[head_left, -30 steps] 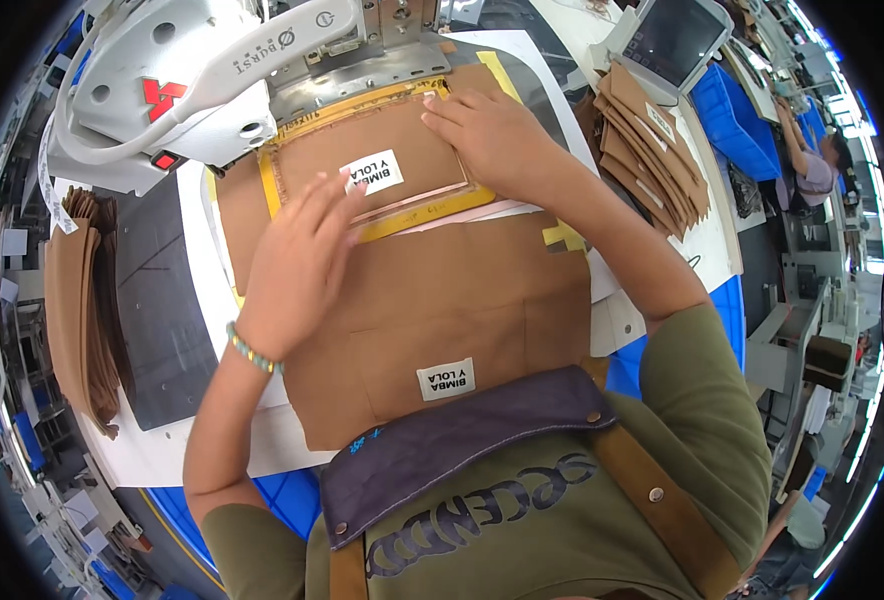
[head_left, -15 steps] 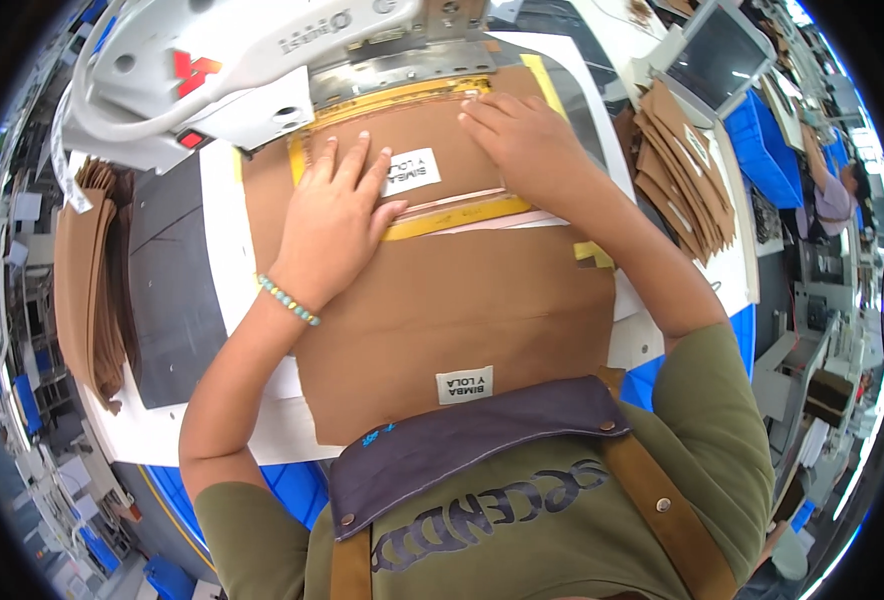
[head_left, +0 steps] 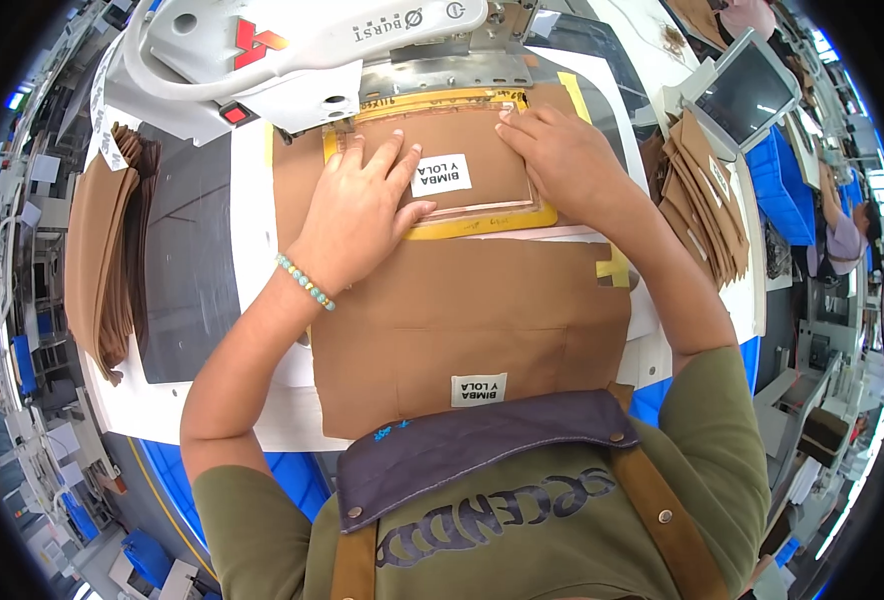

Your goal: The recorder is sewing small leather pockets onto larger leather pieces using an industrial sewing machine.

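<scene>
Stack (head_left: 100, 265): brown pieces, left of the frame.
Left hand (head_left: 360, 205): flat, fingers spread on the brown panel (head_left: 452, 130).
Panel: upper center, inside a yellow border (head_left: 487, 222).
Right hand (head_left: 570, 165): fingers together at the border; cannot tell if gripping.

Frame (head_left: 482, 224) between left cloth stack (head_left: 102, 260) and right stack (head_left: 704, 205)

Our left hand (head_left: 357, 210) and right hand (head_left: 567, 165) lie over the frame, a label (head_left: 442, 175) inside it. Nearer us lies the cloth panel (head_left: 482, 290); behind, the machine (head_left: 292, 95); behind the right stack, the screen (head_left: 747, 95).
</scene>
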`<act>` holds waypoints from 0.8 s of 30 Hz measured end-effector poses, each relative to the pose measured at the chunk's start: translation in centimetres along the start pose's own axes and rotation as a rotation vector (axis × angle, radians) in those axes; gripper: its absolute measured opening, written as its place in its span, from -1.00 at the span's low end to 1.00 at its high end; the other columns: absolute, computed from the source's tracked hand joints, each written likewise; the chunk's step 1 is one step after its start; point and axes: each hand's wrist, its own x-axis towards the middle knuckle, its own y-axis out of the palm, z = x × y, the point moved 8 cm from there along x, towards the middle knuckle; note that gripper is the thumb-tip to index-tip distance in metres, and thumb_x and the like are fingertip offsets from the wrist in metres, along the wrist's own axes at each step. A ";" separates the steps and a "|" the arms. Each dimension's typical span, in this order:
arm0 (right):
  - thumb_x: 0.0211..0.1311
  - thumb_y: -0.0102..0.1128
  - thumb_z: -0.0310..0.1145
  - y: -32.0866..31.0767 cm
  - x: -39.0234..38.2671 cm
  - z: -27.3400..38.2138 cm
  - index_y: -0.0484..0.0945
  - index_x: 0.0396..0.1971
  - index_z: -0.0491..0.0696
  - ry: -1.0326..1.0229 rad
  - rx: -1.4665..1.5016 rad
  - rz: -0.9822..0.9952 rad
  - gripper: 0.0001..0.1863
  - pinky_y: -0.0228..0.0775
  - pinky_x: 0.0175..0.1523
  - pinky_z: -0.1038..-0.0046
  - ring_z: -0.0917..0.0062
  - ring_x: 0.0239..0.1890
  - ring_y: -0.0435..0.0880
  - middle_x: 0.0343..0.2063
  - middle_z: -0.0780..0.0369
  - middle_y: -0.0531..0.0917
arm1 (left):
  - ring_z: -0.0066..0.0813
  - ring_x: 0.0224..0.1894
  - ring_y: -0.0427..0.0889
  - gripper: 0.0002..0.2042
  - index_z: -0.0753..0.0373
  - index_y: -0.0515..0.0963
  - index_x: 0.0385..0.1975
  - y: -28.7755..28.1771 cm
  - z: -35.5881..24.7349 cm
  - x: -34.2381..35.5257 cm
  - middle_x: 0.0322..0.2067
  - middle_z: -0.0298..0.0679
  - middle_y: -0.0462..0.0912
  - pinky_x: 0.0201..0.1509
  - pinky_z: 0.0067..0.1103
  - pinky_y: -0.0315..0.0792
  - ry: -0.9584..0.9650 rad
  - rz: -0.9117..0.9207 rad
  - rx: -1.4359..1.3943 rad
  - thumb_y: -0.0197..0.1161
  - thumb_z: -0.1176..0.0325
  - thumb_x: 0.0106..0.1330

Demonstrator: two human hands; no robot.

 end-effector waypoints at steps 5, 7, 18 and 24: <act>0.17 0.20 -0.52 0.0 0.5 0.1 0.62 0.06 -0.11 0.009 0.043 0.005 -0.59 0.55 0.08 0.34 0.36 0.01 0.61 0.02 0.29 0.70 | 0.13 0.26 0.45 -0.45 0.29 0.48 0.27 0.0 0.2 -0.1 0.27 -0.06 0.51 0.34 -0.19 0.36 -0.016 0.002 0.024 0.29 0.08 0.39; 0.17 0.21 -0.52 0.2 0.6 0.2 0.63 0.06 -0.11 0.026 0.026 0.033 -0.59 0.55 0.09 0.35 0.36 0.01 0.61 0.03 0.29 0.70 | 0.12 0.26 0.46 -0.45 0.30 0.48 0.27 -0.1 0.2 -0.1 0.26 -0.06 0.51 0.33 -0.19 0.37 -0.006 0.006 0.025 0.29 0.08 0.39; 0.12 0.26 -0.51 0.6 2.2 1.6 0.64 0.03 -0.12 -0.026 0.023 0.038 -0.59 0.58 0.08 0.35 0.36 0.04 0.63 0.05 0.25 0.71 | 0.05 0.27 0.46 -0.48 0.35 0.52 0.20 -0.2 0.9 -0.7 0.21 -0.03 0.53 0.33 -0.20 0.38 -0.022 -0.029 0.020 0.30 0.09 0.39; 0.08 0.27 -0.52 0.5 3.5 2.7 0.66 -0.02 -0.13 -0.084 0.042 0.000 -0.61 0.60 0.04 0.37 0.36 0.03 0.63 0.02 0.24 0.73 | 0.04 0.28 0.46 -0.50 0.36 0.53 0.17 -0.3 1.4 -1.1 0.21 0.00 0.53 0.34 -0.22 0.38 -0.041 -0.029 0.010 0.30 0.10 0.40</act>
